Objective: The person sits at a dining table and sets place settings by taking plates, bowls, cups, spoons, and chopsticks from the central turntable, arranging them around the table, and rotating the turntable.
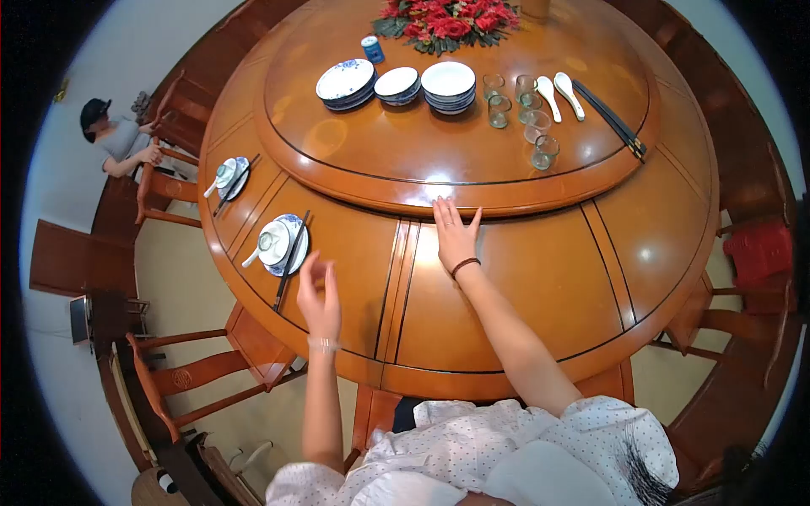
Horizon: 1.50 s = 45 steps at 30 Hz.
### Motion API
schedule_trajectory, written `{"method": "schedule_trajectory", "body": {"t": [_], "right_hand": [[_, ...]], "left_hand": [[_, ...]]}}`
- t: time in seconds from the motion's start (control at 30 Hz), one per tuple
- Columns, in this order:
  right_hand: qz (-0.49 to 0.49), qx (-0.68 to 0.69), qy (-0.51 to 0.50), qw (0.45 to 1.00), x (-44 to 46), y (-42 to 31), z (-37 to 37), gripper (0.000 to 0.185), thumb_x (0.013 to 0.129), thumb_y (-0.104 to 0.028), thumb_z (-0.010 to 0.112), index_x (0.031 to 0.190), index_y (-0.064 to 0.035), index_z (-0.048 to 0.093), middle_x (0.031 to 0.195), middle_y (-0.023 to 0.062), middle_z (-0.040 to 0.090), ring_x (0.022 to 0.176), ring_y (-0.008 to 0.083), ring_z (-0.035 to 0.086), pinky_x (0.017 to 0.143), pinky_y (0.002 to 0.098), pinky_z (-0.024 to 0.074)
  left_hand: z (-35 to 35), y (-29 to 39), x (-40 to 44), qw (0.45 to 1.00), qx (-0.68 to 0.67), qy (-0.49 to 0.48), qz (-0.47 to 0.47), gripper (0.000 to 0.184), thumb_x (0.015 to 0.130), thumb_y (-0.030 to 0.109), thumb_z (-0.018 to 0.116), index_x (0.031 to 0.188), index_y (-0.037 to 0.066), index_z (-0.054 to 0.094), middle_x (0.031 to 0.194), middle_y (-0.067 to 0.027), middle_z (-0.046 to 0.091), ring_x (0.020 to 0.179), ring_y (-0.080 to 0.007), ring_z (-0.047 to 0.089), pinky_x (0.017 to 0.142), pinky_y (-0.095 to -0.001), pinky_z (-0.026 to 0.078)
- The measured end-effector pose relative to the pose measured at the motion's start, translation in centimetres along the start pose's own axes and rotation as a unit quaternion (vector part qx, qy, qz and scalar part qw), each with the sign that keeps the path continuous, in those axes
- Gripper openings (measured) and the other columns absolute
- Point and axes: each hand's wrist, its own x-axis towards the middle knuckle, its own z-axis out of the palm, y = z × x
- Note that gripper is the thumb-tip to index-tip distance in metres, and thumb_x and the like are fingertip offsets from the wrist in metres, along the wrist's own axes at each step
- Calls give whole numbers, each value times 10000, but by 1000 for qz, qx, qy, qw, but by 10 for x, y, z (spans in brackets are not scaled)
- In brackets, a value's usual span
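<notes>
My right hand [456, 240] lies with spread fingers on the near rim of the wooden turntable [380, 160]; it grips nothing. Over the table's left part, my left hand [318, 297] is raised with loosely bent fingers apart and nothing in them. Closest to it are black chopsticks [291, 263] resting by a blue-patterned plate [297, 226], which bears a white bowl [272, 239] with a small glass in it and a white spoon [251, 259]. On the turntable stand stacked plates [346, 80], two stacks of bowls [449, 78], several glasses [499, 111], two white spoons [566, 93] and more chopsticks [607, 118].
Farther left is a second place setting [228, 175]. Red flowers [447, 25] and a blue can [372, 49] stand toward the turntable's back. Wooden chairs [190, 379] surround the table. A person in a black cap [126, 143] sits at the left. A red object [759, 250] is at right.
</notes>
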Motion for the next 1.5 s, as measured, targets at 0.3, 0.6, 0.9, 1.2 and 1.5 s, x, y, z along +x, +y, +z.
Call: {"method": "schedule_trajectory", "body": {"t": [0.3,0.6,0.9,1.2,1.5], "right_hand": [[102,-12,42,994,-34,17,7,602,788,-67,445,1360,-98,261,1413,21,257,1329,181,173,983,659,129],[166,22,110,980,-43,79,41,654,683,-60,585,1281,-27,321,1346,90,304,1315,257,204,1002,587,194],[55,49,212,974,-64,136,83,633,657,-32,553,1256,-8,349,1293,123,361,1276,306,277,996,558,224],[-29,46,117,992,-75,191,72,699,650,-98,621,1279,14,339,1322,131,334,1273,295,268,958,511,298],[-18,71,136,988,-81,219,70,621,645,-54,592,1228,-5,383,1297,119,368,1249,294,311,955,471,323]], "left_hand": [[93,-95,201,904,-310,-152,-254,540,884,224,513,1312,38,242,882,-132,603,659,-176,584,477,-276,466],[183,-93,277,921,-258,-99,-276,590,905,276,449,1317,-41,172,948,-173,597,717,-220,613,541,-333,539],[224,-131,275,958,-171,-24,-228,276,877,242,483,935,-26,518,647,-101,615,474,-155,548,369,-288,397],[247,-82,242,934,-137,94,-316,260,837,24,337,1012,-80,499,644,-153,621,444,-155,564,347,-275,393],[248,-57,179,956,-159,157,-192,200,850,62,373,978,-51,479,640,-150,607,433,-155,558,364,-286,444]]}}
